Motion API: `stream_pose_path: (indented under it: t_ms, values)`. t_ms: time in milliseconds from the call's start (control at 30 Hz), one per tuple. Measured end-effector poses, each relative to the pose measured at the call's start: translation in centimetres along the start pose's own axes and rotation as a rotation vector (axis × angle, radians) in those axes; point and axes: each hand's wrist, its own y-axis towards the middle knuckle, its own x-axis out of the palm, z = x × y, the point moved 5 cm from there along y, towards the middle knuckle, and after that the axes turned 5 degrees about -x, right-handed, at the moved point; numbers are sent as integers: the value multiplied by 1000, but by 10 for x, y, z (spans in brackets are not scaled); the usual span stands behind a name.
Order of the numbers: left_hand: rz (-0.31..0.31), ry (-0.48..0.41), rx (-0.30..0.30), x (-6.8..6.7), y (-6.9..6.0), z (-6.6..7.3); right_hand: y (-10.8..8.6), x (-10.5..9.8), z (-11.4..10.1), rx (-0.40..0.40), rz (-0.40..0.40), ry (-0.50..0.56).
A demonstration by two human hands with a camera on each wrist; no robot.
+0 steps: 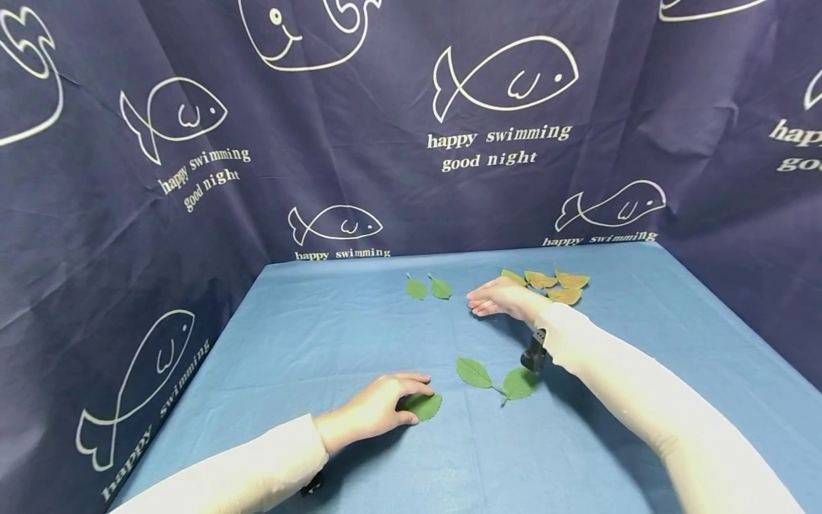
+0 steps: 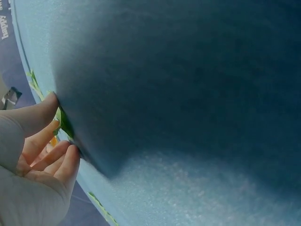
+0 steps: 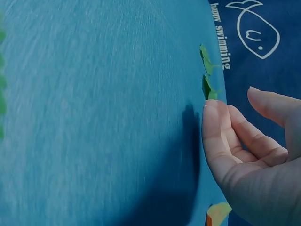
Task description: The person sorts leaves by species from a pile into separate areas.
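Observation:
My left hand (image 1: 380, 405) is low over the blue cloth, thumb and fingers curved around a green leaf (image 1: 428, 407). In the left wrist view the leaf (image 2: 65, 123) shows between the thumb and the fingers, edge-on and partly hidden. Farther back, my right hand (image 1: 507, 296) hovers with its fingers fairly straight and nothing visible in them. Two green leaves, one (image 1: 416, 288) beside another (image 1: 440, 288), lie left of its fingertips. The right wrist view shows the thumb apart from the fingers, with the nearer leaf (image 3: 208, 88) just past the fingertips.
Several yellow-orange leaves (image 1: 566, 295) lie at the back right, partly behind the right hand. Nearer the front are two more green leaves, the left one (image 1: 474, 372) and the right one (image 1: 520, 384), their stems meeting. A dark fish-print curtain (image 1: 398, 178) borders the blue-covered surface (image 1: 308, 321).

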Motion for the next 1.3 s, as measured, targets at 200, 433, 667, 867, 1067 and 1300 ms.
stream_pose_path:
  t_ms: [200,433,667,867,1067,1300]
  values:
    - [-4,-15,-19,1,0,0,-6,-10,3,-8,-14,12]
    - [-5,-7,-7,0,0,2,-14,-18,6,-3,-49,27]
    - [-10,-7,13,-1,1,3,-23,-24,6,-18,-62,-1]
    - [-28,14,25,2,0,1,-29,-29,5,-19,-97,-80]
    - [-34,23,32,1,0,1,-35,-29,7,1,-188,-142]
    - [-34,24,33,0,0,2,-47,-23,9,10,-295,-239]
